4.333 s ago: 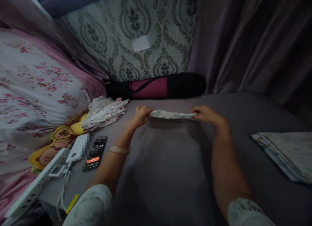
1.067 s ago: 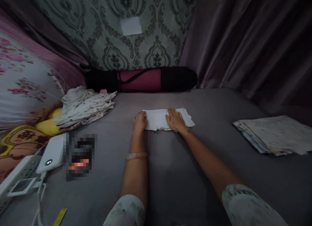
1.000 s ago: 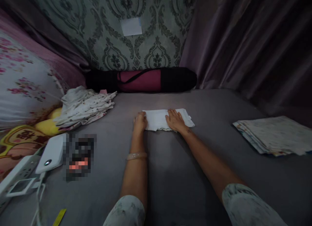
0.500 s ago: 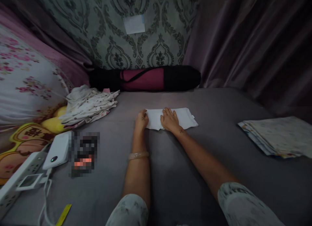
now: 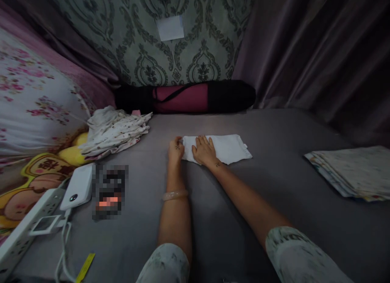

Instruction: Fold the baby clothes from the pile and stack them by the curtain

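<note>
A folded white cloth garment (image 5: pixel 231 148) lies flat across the bed, with a small tag showing at its right end. My left hand (image 5: pixel 176 149) is at the garment's left edge, fingers curled and closed on that end; the fingertips are partly hidden. On top of the cloth, left of its middle, my right hand (image 5: pixel 204 150) rests palm down with the fingers stretched out and slightly spread. It presses on the fabric without gripping it.
A stack of folded cloths (image 5: pixel 350 169) lies at the right. On the left are crumpled spotted clothes (image 5: pixel 115 130), a power bank (image 5: pixel 78 186), a power strip (image 5: pixel 33 218) and a yellow strip (image 5: pixel 85 267). A long black and maroon bag (image 5: pixel 183 99) lies along the wall.
My right hand has slid left over the white garment, closer to my left hand. The left hand stays at the left edge. The whole view has shifted slightly.
</note>
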`<state>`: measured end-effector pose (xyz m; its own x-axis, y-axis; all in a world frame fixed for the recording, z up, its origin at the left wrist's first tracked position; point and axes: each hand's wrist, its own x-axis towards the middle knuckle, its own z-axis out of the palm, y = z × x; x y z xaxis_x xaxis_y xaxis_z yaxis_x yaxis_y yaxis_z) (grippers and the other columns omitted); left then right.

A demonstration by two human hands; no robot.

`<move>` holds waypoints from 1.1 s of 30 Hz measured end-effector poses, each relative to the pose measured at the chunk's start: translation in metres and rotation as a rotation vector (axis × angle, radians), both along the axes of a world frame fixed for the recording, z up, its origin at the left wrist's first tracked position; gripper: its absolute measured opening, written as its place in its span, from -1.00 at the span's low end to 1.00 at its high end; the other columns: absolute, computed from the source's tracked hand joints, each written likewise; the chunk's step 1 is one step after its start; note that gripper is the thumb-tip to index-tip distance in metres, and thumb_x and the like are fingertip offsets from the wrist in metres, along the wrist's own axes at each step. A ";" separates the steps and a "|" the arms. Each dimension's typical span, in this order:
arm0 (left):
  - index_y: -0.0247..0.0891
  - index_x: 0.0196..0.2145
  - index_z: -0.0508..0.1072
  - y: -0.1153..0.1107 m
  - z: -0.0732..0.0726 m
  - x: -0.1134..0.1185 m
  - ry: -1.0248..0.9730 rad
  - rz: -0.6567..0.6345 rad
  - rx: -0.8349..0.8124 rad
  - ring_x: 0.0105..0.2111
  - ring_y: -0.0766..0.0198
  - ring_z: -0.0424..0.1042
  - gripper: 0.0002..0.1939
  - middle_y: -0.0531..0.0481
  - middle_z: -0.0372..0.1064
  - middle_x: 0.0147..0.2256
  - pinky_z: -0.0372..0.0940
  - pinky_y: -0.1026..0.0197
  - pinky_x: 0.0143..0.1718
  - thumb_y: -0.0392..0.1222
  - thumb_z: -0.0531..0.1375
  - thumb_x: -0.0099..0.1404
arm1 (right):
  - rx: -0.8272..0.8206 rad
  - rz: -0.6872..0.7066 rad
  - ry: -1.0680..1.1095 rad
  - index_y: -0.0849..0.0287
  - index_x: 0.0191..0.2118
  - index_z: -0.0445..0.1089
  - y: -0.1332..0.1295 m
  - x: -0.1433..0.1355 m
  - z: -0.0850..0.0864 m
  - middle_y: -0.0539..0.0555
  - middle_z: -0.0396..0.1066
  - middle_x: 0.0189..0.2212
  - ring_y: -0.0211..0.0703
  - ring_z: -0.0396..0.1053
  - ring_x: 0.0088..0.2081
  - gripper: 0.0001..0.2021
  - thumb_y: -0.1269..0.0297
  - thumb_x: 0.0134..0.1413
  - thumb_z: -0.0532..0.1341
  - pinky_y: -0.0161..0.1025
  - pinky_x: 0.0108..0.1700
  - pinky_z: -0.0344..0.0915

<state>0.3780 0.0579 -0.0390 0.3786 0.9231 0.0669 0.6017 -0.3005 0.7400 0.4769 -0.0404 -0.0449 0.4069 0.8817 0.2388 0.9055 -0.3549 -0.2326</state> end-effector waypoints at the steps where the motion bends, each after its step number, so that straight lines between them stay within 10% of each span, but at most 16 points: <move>1: -0.29 0.01 0.42 0.000 0.001 0.000 -0.021 0.023 -0.008 0.00 0.19 0.43 -0.58 -0.20 0.47 -0.03 0.28 0.22 -0.02 -0.40 -0.03 0.27 | -0.008 -0.001 0.001 0.44 0.26 0.16 0.000 0.000 0.001 0.28 0.12 0.28 0.08 -0.05 0.32 -0.45 0.18 0.30 -0.08 0.04 0.32 -0.27; 25: -0.34 0.02 0.43 -0.006 0.018 -0.006 -0.096 0.097 0.008 0.07 0.20 0.37 -0.58 -0.21 0.42 0.03 0.21 0.19 0.12 -0.36 -0.07 0.30 | -0.102 0.188 0.021 0.44 0.31 0.05 0.032 -0.040 0.002 0.31 -0.04 0.34 0.09 -0.17 0.36 -0.43 0.25 0.25 -0.05 0.07 0.32 -0.25; 33: -0.32 0.08 0.35 -0.013 0.018 0.015 -0.131 -0.003 0.108 0.08 0.18 0.36 -0.59 -0.20 0.39 0.06 0.23 0.12 0.12 -0.31 -0.12 0.38 | -0.030 0.181 0.129 0.33 0.33 0.03 0.010 -0.009 0.028 0.23 -0.04 0.35 0.01 -0.19 0.36 -0.46 0.25 0.30 -0.10 0.05 0.32 -0.25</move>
<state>0.3934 0.0449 -0.0213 0.3632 0.9067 0.2142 0.5015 -0.3840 0.7753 0.4678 -0.0302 -0.0172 0.2667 0.9491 0.1674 0.9184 -0.1976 -0.3427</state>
